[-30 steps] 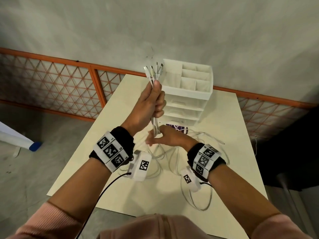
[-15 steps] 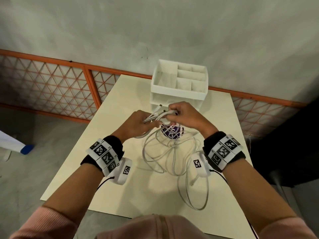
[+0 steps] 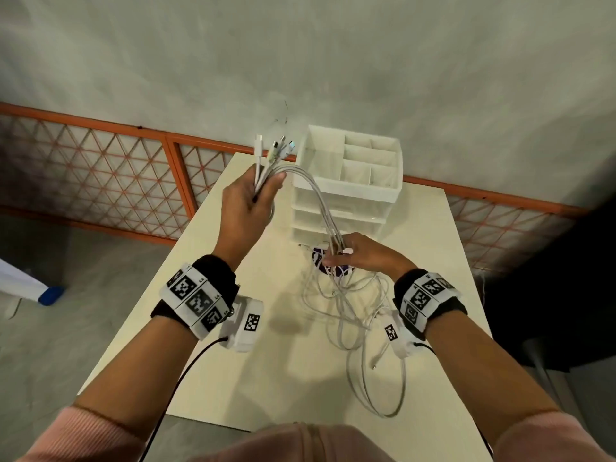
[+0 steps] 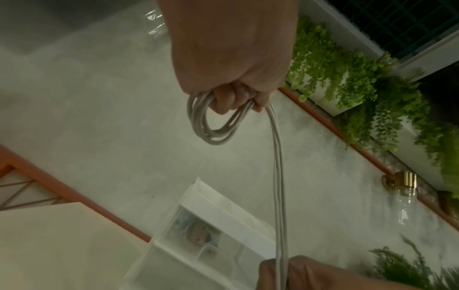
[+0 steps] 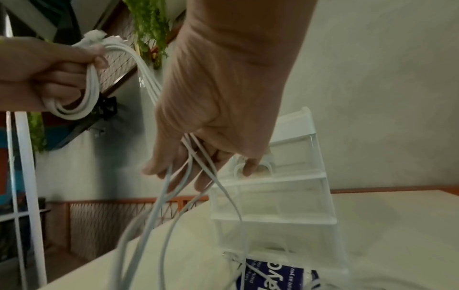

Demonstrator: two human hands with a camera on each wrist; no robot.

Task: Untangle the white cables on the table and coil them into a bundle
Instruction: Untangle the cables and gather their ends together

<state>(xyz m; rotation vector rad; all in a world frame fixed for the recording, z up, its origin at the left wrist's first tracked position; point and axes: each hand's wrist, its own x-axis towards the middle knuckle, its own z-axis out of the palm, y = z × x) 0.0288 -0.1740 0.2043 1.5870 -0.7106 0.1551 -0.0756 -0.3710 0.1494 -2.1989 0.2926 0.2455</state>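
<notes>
Several white cables [image 3: 313, 195] arc from my raised left hand [image 3: 263, 191] down to my right hand [image 3: 340, 255]. The left hand grips them just below their plugs [image 3: 275, 148], which stick up. In the left wrist view it also holds a small coil [image 4: 211, 125] in its fist [image 4: 231, 98]. My right hand [image 5: 198, 170] is low over the table, and the strands pass between its thumb and fingers. Below it, loose cable loops [image 3: 363, 328] lie tangled on the cream table [image 3: 266, 378].
A white drawer organizer [image 3: 350, 181] stands at the table's far side, right behind the cables. A purple-labelled item [image 5: 273, 274] lies beneath my right hand. An orange lattice railing [image 3: 100, 168] runs behind the table. A blue-tipped white object [image 3: 50, 295] lies on the floor, left.
Half a second ago both hands met low over the purple item. My left hand has since risen up and left with the plug ends, drawing the strands through my right hand.
</notes>
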